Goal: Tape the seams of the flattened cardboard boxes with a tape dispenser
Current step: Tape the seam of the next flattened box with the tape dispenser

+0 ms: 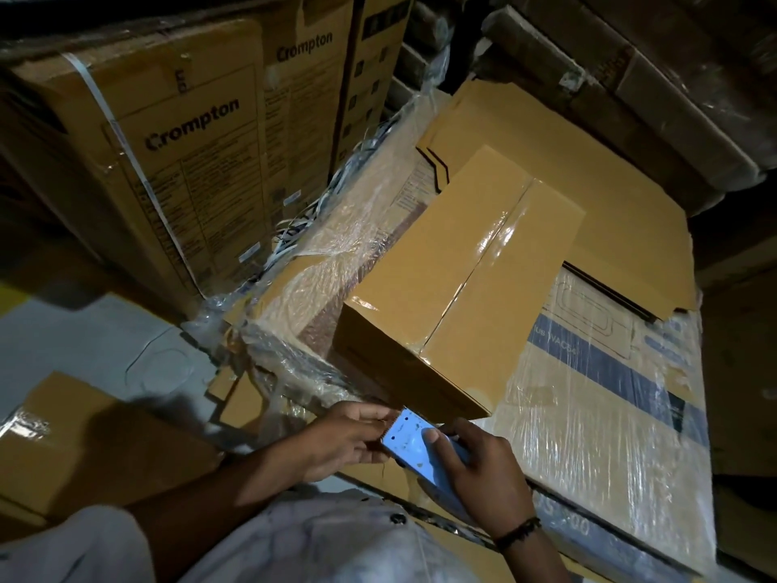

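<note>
**Head view: tape end being readied**

Dispenser (414, 441), near centre; right hand (479, 477) grips its body, left hand (349, 435) pinches its toothed edge; box (441, 279) just beyond, seam (492, 250) glossy with tape. Judged next: free the tape end; carry it to an untaped seam.

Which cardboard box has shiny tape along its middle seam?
The plain brown cardboard box in the centre: glossy tape runs its length. The Crompton-printed boxes are film-wrapped instead.
</note>
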